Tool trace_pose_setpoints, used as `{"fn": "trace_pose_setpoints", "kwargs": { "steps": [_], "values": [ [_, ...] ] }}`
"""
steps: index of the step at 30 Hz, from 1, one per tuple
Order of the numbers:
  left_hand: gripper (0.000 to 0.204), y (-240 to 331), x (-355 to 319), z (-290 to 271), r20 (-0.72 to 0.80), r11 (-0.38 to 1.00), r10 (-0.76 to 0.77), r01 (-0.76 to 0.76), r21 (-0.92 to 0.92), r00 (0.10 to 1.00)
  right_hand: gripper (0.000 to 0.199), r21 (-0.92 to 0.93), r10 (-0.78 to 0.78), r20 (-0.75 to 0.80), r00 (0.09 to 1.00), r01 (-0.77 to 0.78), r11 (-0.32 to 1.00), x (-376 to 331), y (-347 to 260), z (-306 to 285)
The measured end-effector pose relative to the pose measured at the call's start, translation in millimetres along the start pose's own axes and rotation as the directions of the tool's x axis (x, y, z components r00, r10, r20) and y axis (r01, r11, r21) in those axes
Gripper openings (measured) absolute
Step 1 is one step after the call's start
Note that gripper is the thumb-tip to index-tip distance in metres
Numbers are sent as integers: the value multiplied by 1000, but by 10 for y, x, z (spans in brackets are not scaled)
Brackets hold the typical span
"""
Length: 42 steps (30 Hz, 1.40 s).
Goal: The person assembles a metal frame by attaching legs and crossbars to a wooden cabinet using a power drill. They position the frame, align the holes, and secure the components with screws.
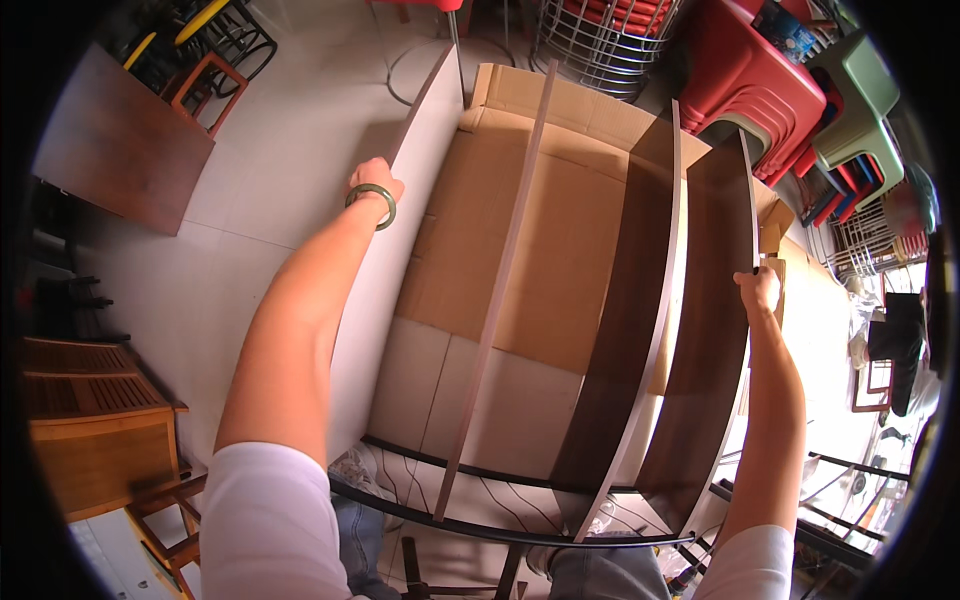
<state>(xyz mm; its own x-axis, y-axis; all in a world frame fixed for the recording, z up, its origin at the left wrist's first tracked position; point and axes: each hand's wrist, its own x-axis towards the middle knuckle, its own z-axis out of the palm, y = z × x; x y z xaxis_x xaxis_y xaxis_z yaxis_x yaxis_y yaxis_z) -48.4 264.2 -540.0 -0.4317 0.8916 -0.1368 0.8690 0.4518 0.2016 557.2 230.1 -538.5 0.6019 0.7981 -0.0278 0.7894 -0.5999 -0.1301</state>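
Observation:
In front of me stands a set of long boards on edge, joined at the near end by a black curved metal frame (470, 515). My left hand (376, 185), a green bangle at its wrist, is closed on the top edge of the pale-faced leftmost board (395, 240). Closed on the outer edge of the dark brown rightmost board (712, 260) is my right hand (760, 288); its fingertips are partly hidden. Between them run a thin board seen edge-on (505, 265) and another dark brown board (628, 300).
Flattened cardboard (560, 240) lies beneath the boards. Stacked red stools (745, 75), green stools (860, 90) and a wire basket (600, 50) stand at the far side. To the left are a brown wooden panel (120, 140) and a slatted wooden cabinet (95, 400).

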Motion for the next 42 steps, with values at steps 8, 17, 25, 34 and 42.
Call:
{"fn": "trace_pose_setpoints", "kwargs": {
  "steps": [8, 17, 25, 34, 42],
  "values": [
    [30, -60, -327, -890, -64, 999, -29, 29, -15, 998, 24, 394, -210, -224, 952, 285, 873, 15, 481, -601],
    [41, -176, -997, -2479, -335, 973, -45, -35, -229, 941, 35, 238, -93, -425, 900, 210, 948, -912, 255, -2673],
    [37, -686, -1979, -2404, -520, 858, -93, -196, -474, 849, 25, 665, 52, -482, 875, 327, 671, -1928, 971, -2578],
    [38, -1469, -2440, -1905, -585, 631, -147, -379, -676, 798, 22, 766, 173, -480, 860, 314, 560, -2757, 1365, -2401],
    [36, -1515, -3061, -1951, -511, 639, -211, -278, -717, 833, 20, 788, 209, -471, 857, 302, 537, -3118, 1624, -2242]
  ]
}}
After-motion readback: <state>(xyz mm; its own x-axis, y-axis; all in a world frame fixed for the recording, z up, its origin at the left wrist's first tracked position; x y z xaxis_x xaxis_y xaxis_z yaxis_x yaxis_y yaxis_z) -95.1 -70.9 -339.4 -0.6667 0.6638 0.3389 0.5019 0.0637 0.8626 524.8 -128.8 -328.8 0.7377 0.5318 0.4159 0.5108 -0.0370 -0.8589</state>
